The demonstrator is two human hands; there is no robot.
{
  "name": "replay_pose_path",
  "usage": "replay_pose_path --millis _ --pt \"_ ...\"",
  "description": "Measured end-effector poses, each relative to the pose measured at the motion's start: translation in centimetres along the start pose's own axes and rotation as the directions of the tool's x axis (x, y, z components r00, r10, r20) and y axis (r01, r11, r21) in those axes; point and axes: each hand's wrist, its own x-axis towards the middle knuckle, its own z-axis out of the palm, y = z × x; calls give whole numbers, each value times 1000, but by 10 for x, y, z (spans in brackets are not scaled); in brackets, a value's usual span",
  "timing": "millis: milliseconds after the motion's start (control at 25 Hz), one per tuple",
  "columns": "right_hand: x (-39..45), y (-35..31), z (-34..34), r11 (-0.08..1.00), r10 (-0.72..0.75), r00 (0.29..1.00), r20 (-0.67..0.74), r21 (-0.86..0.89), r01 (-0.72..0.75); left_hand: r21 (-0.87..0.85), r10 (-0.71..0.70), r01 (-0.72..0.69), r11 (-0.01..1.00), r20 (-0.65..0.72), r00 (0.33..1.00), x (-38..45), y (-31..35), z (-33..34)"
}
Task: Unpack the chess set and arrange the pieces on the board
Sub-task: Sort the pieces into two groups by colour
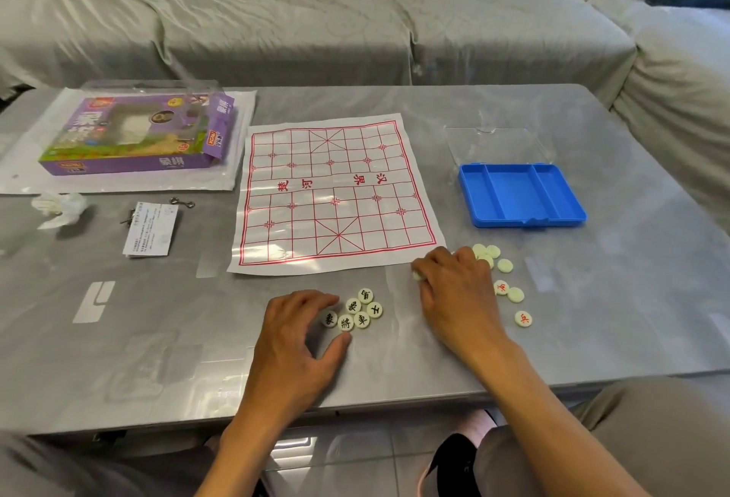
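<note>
The paper chess board (335, 196) with red lines lies flat at the table's middle, with no pieces on it. Just below it sits a cluster of several round white pieces with black characters (355, 313). My left hand (300, 326) curves loosely round the cluster's left side, fingertips and thumb touching the nearest pieces. To the right, my right hand (454, 295) rests knuckles-up with its fingers curled over a pale piece (418, 275) that peeks out at the fingertips. Several more pale pieces (505, 266), some with red characters (523, 318), lie scattered beyond that hand.
An empty blue piece tray (521, 196) and its clear lid (497, 145) lie right of the board. A purple box (138, 137) on a plastic sleeve, a leaflet (150, 228), a crumpled tissue (59, 208) and small metal hooks (181, 202) are at left. A sofa stands behind.
</note>
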Motion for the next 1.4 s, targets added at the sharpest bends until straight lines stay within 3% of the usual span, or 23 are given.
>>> replay_pose_path --millis 280,480,720,1120,1400 --pt "-6 -10 1 994 -101 994 44 33 100 -38 -60 58 998 -62 996 -2 -1 -1" --pt "-13 -2 -7 990 -104 988 114 107 92 -46 -59 55 997 -82 995 -2 -2 -1" --pt "-14 -8 -9 974 -89 993 81 216 70 -33 -49 47 998 -86 995 -1 -2 0" --pt "-25 -6 -11 959 -183 972 150 247 143 -22 -55 54 998 -81 995 -1 0 -1" --pt "-28 -14 -5 958 -229 966 119 202 202 -14 -57 56 998 -82 995 -1 -1 0"
